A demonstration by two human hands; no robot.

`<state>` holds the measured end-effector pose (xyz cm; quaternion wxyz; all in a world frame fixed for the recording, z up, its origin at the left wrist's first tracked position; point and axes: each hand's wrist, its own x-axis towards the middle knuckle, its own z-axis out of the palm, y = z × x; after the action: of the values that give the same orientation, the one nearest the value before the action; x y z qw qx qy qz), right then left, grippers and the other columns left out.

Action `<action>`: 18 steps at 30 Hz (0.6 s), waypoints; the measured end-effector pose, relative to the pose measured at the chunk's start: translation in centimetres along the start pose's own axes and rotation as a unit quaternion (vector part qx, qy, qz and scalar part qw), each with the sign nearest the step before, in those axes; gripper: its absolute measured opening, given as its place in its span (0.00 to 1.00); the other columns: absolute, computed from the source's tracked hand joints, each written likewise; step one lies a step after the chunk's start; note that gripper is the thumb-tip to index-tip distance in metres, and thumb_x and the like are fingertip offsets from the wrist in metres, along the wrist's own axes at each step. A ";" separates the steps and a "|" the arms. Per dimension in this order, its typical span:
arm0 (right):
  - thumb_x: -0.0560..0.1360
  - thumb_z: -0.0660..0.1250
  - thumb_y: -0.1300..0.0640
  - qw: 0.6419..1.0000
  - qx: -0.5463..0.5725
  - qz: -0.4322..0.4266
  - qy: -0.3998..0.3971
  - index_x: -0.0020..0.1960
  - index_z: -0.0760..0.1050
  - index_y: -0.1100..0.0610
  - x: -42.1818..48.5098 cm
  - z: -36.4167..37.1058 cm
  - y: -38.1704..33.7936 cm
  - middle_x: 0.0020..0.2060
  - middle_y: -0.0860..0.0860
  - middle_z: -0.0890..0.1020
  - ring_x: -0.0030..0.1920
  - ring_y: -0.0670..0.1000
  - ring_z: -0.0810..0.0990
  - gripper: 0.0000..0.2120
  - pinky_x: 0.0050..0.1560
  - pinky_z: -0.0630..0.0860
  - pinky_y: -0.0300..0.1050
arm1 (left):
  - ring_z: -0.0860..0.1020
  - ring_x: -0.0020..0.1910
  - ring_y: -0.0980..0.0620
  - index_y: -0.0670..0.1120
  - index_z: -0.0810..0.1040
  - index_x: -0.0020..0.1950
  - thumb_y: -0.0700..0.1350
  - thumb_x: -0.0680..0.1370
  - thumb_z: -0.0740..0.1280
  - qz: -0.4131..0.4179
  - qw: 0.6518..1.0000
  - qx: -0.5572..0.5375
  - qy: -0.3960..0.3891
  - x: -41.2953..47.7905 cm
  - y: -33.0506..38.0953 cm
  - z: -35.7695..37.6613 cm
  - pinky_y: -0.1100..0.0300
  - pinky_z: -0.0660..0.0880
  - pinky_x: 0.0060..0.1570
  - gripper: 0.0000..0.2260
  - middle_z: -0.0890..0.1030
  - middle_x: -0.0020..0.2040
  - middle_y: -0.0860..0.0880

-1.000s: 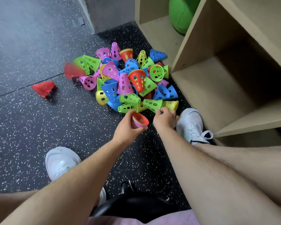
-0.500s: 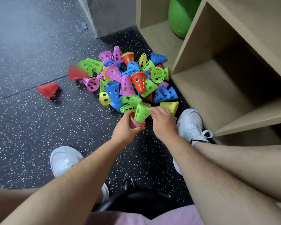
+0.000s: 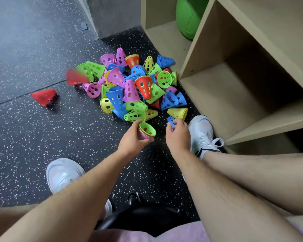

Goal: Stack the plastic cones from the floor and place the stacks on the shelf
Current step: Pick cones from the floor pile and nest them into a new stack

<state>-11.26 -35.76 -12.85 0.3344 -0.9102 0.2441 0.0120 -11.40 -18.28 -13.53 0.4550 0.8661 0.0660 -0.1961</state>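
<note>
A heap of coloured perforated plastic cones (image 3: 133, 86) lies on the dark speckled floor in front of the wooden shelf (image 3: 222, 95). My left hand (image 3: 132, 138) grips a small stack of nested cones (image 3: 146, 131), wide end up, with a green cone on top and pink below. To its right, my right hand (image 3: 177, 131) curls its fingers round a blue cone (image 3: 171, 120) on the floor, just below a yellow cone (image 3: 178, 113). A lone red cone (image 3: 44, 96) lies apart at the left.
A green ball (image 3: 189, 16) sits in the far shelf compartment. My white shoes rest on the floor, one (image 3: 201, 133) beside my right hand near the shelf edge, the other (image 3: 62, 173) at the lower left. A black chair base (image 3: 138, 217) is below me.
The green cone that my right hand held over the stack now sits nested on top of it. My right hand has moved right and down to the blue cone.
</note>
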 end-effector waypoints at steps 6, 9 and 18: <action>0.79 0.67 0.48 0.985 -0.005 0.173 0.025 0.57 0.73 0.61 1.8 0.4 -0.4 0.54 0.56 0.81 0.50 0.58 0.81 0.17 0.37 0.71 0.45 | 0.77 0.60 0.57 0.51 0.65 0.79 0.53 0.71 0.82 0.005 1.000 0.007 -0.020 0.2 0.1 0.4 0.62 0.71 0.60 0.42 0.79 0.65 0.55; 0.78 0.69 0.52 0.965 0.067 0.250 0.038 0.59 0.70 0.62 2.4 0.4 -0.6 0.56 0.59 0.81 0.52 0.60 0.82 0.17 0.40 0.76 0.49 | 0.77 0.61 0.57 0.52 0.64 0.79 0.53 0.70 0.82 0.008 1.000 0.011 -0.023 0.2 -0.1 0.5 0.62 0.71 0.61 0.42 0.79 0.67 0.55; 0.82 0.58 0.52 0.988 0.004 0.148 0.032 0.51 0.74 0.53 0.6 0.6 0.3 0.52 0.51 0.81 0.49 0.56 0.77 0.07 0.41 0.70 0.46 | 0.76 0.58 0.59 0.51 0.66 0.78 0.51 0.70 0.82 -0.003 1.000 -0.002 -0.020 -0.1 -0.3 0.0 0.65 0.68 0.57 0.41 0.77 0.60 0.60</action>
<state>-10.81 -35.83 -13.58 0.3242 -0.8627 0.3870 0.0317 -11.58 -18.10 -13.78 0.4571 0.8610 0.0594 -0.2149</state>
